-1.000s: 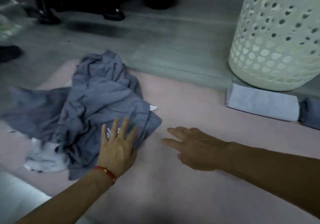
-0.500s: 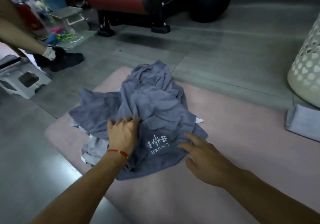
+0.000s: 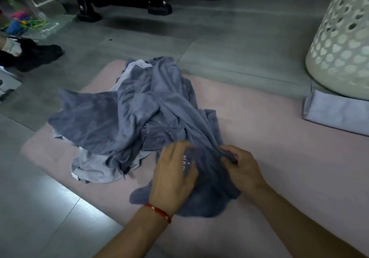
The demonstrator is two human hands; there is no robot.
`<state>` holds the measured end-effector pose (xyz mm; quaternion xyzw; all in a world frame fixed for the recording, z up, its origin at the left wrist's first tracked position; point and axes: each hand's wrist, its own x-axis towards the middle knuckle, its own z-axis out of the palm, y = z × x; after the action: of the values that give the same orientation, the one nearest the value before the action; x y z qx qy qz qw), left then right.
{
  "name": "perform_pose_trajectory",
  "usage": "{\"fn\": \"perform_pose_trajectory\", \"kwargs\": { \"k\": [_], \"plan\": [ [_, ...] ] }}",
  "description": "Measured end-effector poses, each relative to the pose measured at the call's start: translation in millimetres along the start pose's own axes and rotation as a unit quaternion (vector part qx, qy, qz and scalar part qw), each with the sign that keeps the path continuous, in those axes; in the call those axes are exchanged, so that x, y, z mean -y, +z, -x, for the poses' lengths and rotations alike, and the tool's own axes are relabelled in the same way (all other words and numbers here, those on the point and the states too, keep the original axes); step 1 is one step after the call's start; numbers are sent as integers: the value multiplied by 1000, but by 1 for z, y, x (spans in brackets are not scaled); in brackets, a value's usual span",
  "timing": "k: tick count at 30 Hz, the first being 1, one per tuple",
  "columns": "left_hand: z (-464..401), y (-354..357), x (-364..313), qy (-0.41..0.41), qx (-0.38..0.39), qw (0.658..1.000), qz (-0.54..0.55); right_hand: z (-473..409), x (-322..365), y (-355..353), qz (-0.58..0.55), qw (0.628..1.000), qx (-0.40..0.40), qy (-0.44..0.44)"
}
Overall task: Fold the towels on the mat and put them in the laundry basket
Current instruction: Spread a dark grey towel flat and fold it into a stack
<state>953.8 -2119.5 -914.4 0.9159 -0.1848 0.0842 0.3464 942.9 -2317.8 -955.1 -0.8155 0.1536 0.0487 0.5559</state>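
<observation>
A crumpled heap of grey-blue towels [image 3: 135, 113] lies on the pink mat [image 3: 279, 157], with a paler towel [image 3: 93, 167] showing under its left side. My left hand [image 3: 171, 175], a red band at its wrist, rests on the top dark towel near its white logo, fingers curled into the cloth. My right hand [image 3: 241, 167] pinches a fold of the same towel at its right edge. One folded pale towel [image 3: 335, 113] lies on the mat at the far right, beside the white perforated laundry basket [image 3: 343, 37].
Grey floor tiles surround the mat. Black equipment feet [image 3: 159, 8] stand at the back. At the far left are another person's black shoe [image 3: 34, 54], clear bins with coloured items [image 3: 24, 21] and part of a small stool [image 3: 8, 81].
Both hands have closed on the top dark towel and drawn its near part toward me. My right hand went from flat on the mat to pinching the cloth. The view shifted right.
</observation>
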Motion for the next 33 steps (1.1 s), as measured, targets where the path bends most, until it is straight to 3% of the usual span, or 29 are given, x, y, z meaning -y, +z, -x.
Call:
{"fn": "perform_pose_trajectory", "kwargs": {
  "k": [4, 6, 9, 13, 14, 17, 19, 22, 25, 28, 31, 33],
  "plan": [
    [-51, 14, 31, -33, 25, 995, -96, 41, -40, -45, 132, 991, -30, -24],
    [-80, 26, 37, -10, 59, 980, -190, 64, -66, -68, 222, 973, -59, -36],
    [-123, 55, 28, 25, 177, 937, -300, 94, -96, -103, 278, 952, -125, -3],
    [-135, 120, 13, 44, 364, 887, -279, 120, -114, -132, 293, 938, -185, 11],
    [-130, 131, 10, 51, 358, 901, -239, 123, -114, -135, 288, 938, -191, 16],
    [-107, 139, -7, 61, 229, 963, -130, 121, -104, -138, 268, 943, -195, 21],
    [-81, 133, -31, 131, 174, 975, -45, 113, -84, -137, 239, 950, -200, -4],
    [-24, 125, -65, 250, 180, 950, 60, 89, -43, -135, 153, 966, -204, -35],
    [30, 120, -72, 326, 252, 903, 118, 54, -18, -124, 99, 990, -104, -8],
    [41, 111, -59, 267, 186, 935, 139, 18, -27, -109, 173, 985, 20, -10],
    [4, 101, -41, 149, 72, 983, 77, -18, -50, -101, 232, 970, 74, -25],
    [-33, 104, -25, 100, 54, 993, 20, -34, -63, -91, 260, 962, 80, -11]
  ]
}}
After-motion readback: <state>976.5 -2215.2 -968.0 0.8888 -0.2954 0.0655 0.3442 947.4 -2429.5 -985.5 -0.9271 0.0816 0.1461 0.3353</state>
